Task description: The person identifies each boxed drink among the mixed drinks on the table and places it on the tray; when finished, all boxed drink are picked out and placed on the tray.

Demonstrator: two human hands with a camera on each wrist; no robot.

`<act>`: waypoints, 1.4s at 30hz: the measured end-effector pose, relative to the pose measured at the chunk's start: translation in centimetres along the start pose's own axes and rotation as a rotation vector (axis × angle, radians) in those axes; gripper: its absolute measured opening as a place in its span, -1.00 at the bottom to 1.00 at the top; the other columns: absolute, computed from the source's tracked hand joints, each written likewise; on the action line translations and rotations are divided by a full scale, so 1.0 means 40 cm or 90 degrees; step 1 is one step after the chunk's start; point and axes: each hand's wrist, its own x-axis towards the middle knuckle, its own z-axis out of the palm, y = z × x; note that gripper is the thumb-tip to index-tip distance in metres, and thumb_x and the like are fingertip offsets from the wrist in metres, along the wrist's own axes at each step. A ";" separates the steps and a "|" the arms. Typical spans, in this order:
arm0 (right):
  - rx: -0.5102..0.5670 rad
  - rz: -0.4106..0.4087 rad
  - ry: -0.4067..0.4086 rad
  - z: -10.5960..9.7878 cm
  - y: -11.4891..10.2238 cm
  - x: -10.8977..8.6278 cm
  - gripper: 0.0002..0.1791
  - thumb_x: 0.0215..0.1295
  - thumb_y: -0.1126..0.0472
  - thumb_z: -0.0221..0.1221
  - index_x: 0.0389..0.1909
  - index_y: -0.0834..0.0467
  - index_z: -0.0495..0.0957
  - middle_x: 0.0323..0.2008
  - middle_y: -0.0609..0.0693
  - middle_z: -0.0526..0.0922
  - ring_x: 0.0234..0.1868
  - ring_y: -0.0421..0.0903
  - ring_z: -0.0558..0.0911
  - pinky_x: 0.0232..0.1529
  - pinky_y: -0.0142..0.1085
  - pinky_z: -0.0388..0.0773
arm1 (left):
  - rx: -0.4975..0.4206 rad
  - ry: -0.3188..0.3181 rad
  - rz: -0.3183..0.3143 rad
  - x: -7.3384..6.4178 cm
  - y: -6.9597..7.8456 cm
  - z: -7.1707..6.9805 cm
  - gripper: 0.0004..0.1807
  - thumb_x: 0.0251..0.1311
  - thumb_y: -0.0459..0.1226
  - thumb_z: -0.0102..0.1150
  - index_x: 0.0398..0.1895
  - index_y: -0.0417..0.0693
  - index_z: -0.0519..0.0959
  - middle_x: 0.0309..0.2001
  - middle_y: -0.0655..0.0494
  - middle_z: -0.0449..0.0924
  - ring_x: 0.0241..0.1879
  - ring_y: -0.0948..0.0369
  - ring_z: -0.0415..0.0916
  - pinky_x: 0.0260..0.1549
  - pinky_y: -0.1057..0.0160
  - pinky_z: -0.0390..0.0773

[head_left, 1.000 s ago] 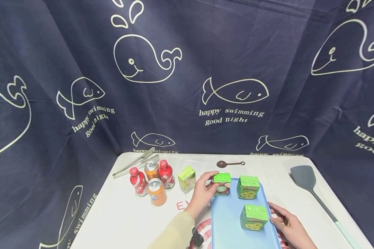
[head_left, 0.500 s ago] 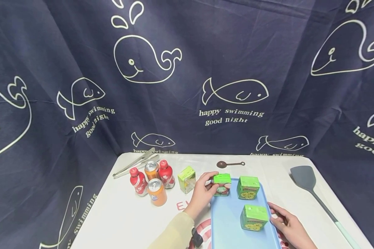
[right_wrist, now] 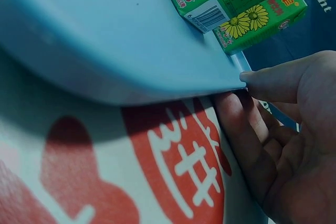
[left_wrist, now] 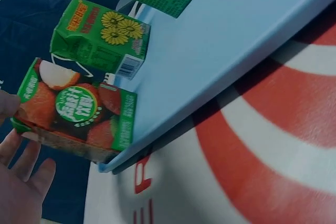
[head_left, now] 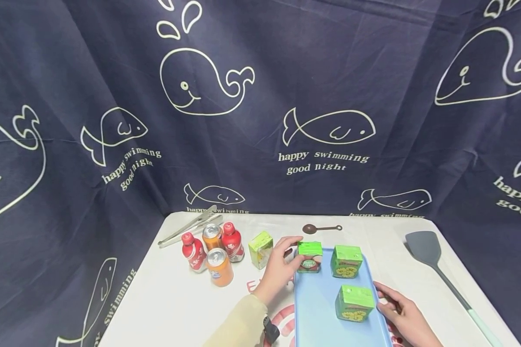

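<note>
My left hand (head_left: 278, 267) is at the lychee drink carton (head_left: 309, 257), on the far left corner of the blue tray (head_left: 325, 313). In the left wrist view the thumb (left_wrist: 7, 104) and a fingertip lie right at the carton's top edge, the other fingers spread apart from it. My right hand (head_left: 404, 315) pinches the tray's right rim; in the right wrist view the thumb (right_wrist: 262, 82) lies over the rim and fingers are beneath. Two green chrysanthemum drink cartons stand on the tray's right side, a far one (head_left: 346, 261) and a nearer one (head_left: 354, 303).
Left of the tray stand a yellow-green carton (head_left: 260, 249), two red bottles (head_left: 194, 252) and two orange cans (head_left: 219, 267). Metal tongs (head_left: 191, 229) lie behind them. A brown spoon (head_left: 321, 228) lies at the back, a grey spatula (head_left: 438, 270) at the right.
My left hand has shifted slightly left, its fingers loosening from the lychee carton, which stays in place. The right hand and tray have not visibly moved.
</note>
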 end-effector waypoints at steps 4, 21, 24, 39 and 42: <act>-0.011 -0.005 0.001 -0.003 0.002 -0.002 -0.28 0.49 0.25 0.25 0.54 0.37 0.21 -0.11 0.09 0.62 -0.34 -0.13 0.59 -0.48 -0.29 0.61 | 0.018 0.008 0.022 0.009 0.015 -0.013 -0.45 0.27 -0.46 0.35 0.31 0.10 0.59 0.24 0.18 0.57 0.28 0.08 0.50 0.30 -0.12 0.52; -0.031 -0.014 0.002 -0.005 0.008 0.001 -0.27 0.48 0.20 0.28 0.54 0.37 0.23 -0.04 0.10 0.60 -0.30 -0.16 0.60 -0.43 -0.30 0.62 | 0.094 0.107 0.060 0.024 0.032 -0.160 -0.51 0.27 -0.41 0.40 0.24 0.10 0.63 0.21 0.17 0.59 0.19 0.16 0.54 0.26 0.03 0.57; -0.024 -0.009 -0.003 -0.006 0.007 0.001 -0.25 0.48 0.19 0.28 0.54 0.37 0.22 -0.06 0.10 0.61 -0.32 -0.15 0.59 -0.49 -0.28 0.61 | 0.098 0.123 0.061 0.018 0.025 -0.179 -0.50 0.24 -0.44 0.41 0.22 0.14 0.65 0.20 0.19 0.60 0.17 0.11 0.56 0.23 -0.03 0.58; -0.017 0.009 -0.008 -0.004 0.008 0.001 -0.26 0.49 0.18 0.26 0.56 0.33 0.21 -0.10 0.10 0.59 -0.47 -0.09 0.54 -0.63 -0.23 0.55 | 0.149 0.150 0.042 -0.011 -0.005 -0.213 -0.54 0.22 -0.40 0.45 0.18 0.09 0.66 0.20 0.20 0.60 0.29 0.17 0.49 0.40 0.06 0.39; -0.006 0.012 -0.010 -0.003 0.008 0.001 -0.25 0.49 0.17 0.27 0.56 0.32 0.21 -0.15 0.09 0.59 -0.53 -0.08 0.51 -0.66 -0.22 0.54 | 0.149 0.153 0.040 -0.018 -0.010 -0.215 -0.57 0.24 -0.39 0.45 0.17 0.01 0.67 0.20 0.12 0.61 0.28 0.12 0.50 0.39 0.03 0.41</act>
